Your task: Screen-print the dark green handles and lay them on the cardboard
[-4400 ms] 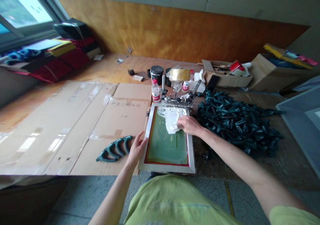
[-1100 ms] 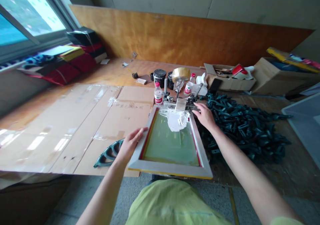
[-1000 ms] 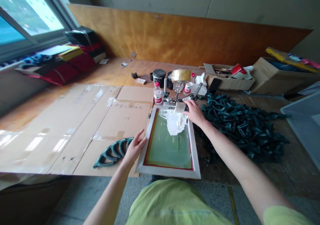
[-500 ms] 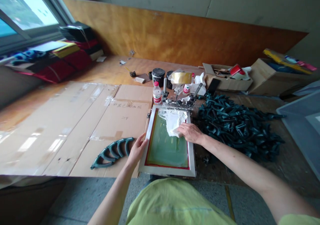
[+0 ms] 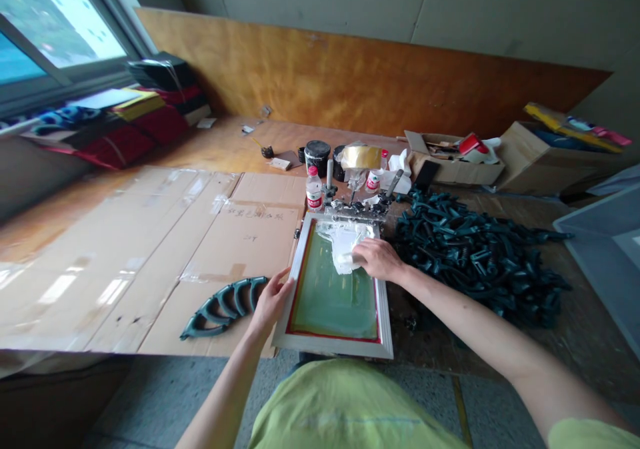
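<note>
A screen-printing frame point(image 5: 386, 329) with a light metal border and green mesh lies in front of me, fixed at its far end to a hinge clamp point(image 5: 353, 210). White ink point(image 5: 345, 239) is smeared over the far part of the mesh. My right hand point(image 5: 380, 260) pinches a white, ink-covered scraper point(image 5: 345, 261) at the ink's near edge. At the frame's left side, my left hand point(image 5: 273, 300) grips the border; some of its fingers are hidden. Just left of that hand, a dark green curved, ribbed plastic part point(image 5: 220, 308) rests on cardboard.
Right of the frame is a heap of dark green plastic parts point(image 5: 475, 256). Behind the frame stand a red-capped bottle point(image 5: 314, 189), a black tub point(image 5: 317, 152) and a tape roll point(image 5: 360, 156). Cardboard point(image 5: 150, 236) covers the table's left. Open boxes point(image 5: 465, 169) stand at back right.
The scraper and my right hand have shifted very slightly on the mesh. My left hand stays at the frame's left edge. The camera view has tilted a little.
</note>
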`<state>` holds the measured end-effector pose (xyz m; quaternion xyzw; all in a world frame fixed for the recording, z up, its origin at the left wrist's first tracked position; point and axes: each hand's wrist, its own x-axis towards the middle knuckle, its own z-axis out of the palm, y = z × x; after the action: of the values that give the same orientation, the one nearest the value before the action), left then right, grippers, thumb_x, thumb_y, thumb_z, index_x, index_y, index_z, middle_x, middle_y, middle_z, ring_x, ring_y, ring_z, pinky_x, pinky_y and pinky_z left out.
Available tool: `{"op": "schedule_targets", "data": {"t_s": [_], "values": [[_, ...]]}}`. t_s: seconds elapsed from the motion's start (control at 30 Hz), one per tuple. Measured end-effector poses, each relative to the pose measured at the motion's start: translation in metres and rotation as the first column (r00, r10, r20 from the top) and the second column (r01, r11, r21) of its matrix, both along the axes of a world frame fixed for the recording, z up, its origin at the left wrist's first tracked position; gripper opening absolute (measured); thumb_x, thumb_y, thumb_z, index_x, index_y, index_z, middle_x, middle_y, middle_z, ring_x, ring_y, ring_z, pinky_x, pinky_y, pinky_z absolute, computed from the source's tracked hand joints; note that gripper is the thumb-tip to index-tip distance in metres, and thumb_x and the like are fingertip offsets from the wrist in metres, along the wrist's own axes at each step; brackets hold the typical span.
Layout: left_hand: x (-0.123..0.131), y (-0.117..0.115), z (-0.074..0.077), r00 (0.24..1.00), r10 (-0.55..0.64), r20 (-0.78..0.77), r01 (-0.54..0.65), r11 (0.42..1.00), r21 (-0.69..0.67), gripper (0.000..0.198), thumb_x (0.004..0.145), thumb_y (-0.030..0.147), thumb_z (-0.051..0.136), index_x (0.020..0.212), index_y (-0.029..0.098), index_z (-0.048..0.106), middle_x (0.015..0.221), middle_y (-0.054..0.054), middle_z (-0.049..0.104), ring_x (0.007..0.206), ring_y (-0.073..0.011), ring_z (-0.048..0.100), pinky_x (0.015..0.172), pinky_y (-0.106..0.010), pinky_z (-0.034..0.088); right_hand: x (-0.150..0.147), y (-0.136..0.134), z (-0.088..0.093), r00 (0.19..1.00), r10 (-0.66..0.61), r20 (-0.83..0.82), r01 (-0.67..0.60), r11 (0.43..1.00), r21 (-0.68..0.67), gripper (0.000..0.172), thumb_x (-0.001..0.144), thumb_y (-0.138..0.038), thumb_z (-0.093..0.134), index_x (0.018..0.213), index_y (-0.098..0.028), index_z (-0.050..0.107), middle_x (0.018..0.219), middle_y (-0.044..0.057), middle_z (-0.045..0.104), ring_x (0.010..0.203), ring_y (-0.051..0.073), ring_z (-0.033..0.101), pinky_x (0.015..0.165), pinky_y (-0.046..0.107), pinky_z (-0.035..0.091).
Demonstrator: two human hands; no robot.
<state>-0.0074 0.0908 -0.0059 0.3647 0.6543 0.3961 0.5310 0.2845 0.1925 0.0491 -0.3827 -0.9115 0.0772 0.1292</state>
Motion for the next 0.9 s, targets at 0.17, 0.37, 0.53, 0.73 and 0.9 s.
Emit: {"op": "schedule_targets", "data": {"t_s": [0.17,0.37,0.53,0.73,0.9], "values": [[-0.005,0.003,0.042,0.994,-0.001,0.105,0.001,1.000,-0.005,0.081,0.070,0.062,0.068,0.138,0.023,0.048,0.083,-0.002,0.072,0.073,-0.0203,0.067,0.062,-0.028,0.052,-0.012,0.061,0.035,0.954,-0.297,0.026,0.298,0.954,-0.022,0.055,0.081,-0.030,0.068,0.134,-0.029,0.052,0.111,0.006,0.065,0.095,0.023,0.062,0.081,0.031,0.046],[-0.004,0.039,0.105,0.982,0.010,0.187,-0.047,0.980,0.195,0.067,0.078,0.072,0.049,0.112,0.017,0.067,0.091,-0.006,0.072,0.075,-0.0210,0.067,0.061,-0.030,0.052,0.045,0.081,0.042,0.794,-0.567,-0.219,0.588,0.808,0.038,0.042,0.090,-0.029,0.052,0.131,-0.020,0.053,0.110,0.010,0.065,0.098,0.026,0.060,0.082,0.036,0.046],[0.017,0.092,0.149,0.956,-0.013,0.292,-0.127,0.880,0.457,0.049,0.085,0.062,0.048,0.092,0.016,0.064,0.080,-0.005,0.068,0.069,-0.0148,0.064,0.056,-0.023,0.049,0.070,0.039,-0.019,0.767,-0.629,-0.126,0.599,0.773,-0.211,0.024,0.089,-0.027,0.054,0.110,-0.017,0.060,0.088,0.007,0.068,0.084,0.022,0.063,0.076,0.034,0.047],[0.035,0.094,0.133,0.927,0.127,0.354,-0.275,0.869,0.410,0.051,0.085,0.061,0.050,0.114,0.020,0.057,0.080,-0.002,0.067,0.065,-0.0113,0.063,0.055,-0.020,0.047,0.031,-0.005,-0.068,0.949,-0.312,-0.037,0.306,0.944,-0.124,0.036,0.081,-0.024,0.068,0.115,-0.023,0.059,0.105,0.007,0.064,0.101,0.023,0.056,0.087,0.036,0.044],[0.061,0.021,0.057,0.935,-0.099,0.340,0.130,0.989,-0.072,0.065,0.076,0.065,0.060,0.114,0.013,0.063,0.098,-0.015,0.072,0.079,-0.0217,0.068,0.059,-0.028,0.051,0.004,-0.035,-0.039,0.952,-0.303,-0.035,0.302,0.953,-0.029,0.009,0.086,-0.025,0.064,0.094,-0.022,0.064,0.093,0.007,0.060,0.095,0.024,0.053,0.084,0.038,0.045]]}}
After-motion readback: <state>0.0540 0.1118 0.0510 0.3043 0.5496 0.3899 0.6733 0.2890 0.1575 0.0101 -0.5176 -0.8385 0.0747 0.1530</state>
